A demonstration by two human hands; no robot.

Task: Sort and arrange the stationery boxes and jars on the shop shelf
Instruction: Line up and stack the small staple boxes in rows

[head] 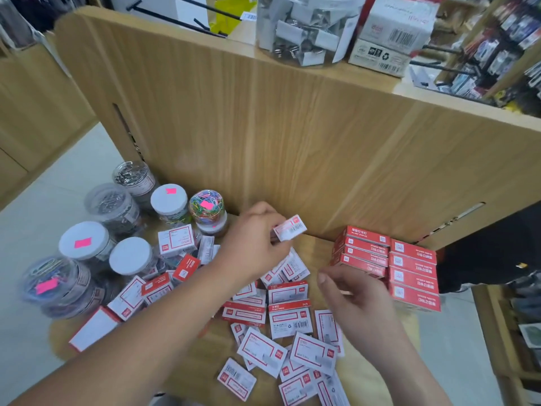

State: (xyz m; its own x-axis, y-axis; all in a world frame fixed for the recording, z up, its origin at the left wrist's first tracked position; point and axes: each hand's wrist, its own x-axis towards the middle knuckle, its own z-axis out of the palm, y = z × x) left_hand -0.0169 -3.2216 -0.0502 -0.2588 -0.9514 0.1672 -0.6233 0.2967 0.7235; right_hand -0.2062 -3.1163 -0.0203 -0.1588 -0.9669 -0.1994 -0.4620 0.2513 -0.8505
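Observation:
My left hand (pixel 254 241) pinches a small white-and-red staple box (pixel 290 227) lifted above the low wooden shelf (pixel 205 358). My right hand (pixel 355 294) hovers beside it with fingers curled and nothing in them, just left of two neat stacks of red staple boxes (pixel 389 265) against the back panel. Several loose staple boxes (pixel 288 317) lie scattered flat on the shelf under both hands. Clear jars of paper clips with white lids (pixel 130 254) stand clustered at the left; one (pixel 206 205) holds coloured clips.
A tall wooden back panel (pixel 263 127) rises behind the shelf. On top of it stand a clear tub of binder clips (pixel 304 27) and a white carton (pixel 392 33). Display racks (pixel 497 48) fill the right; tiled floor (pixel 35 230) lies at the left.

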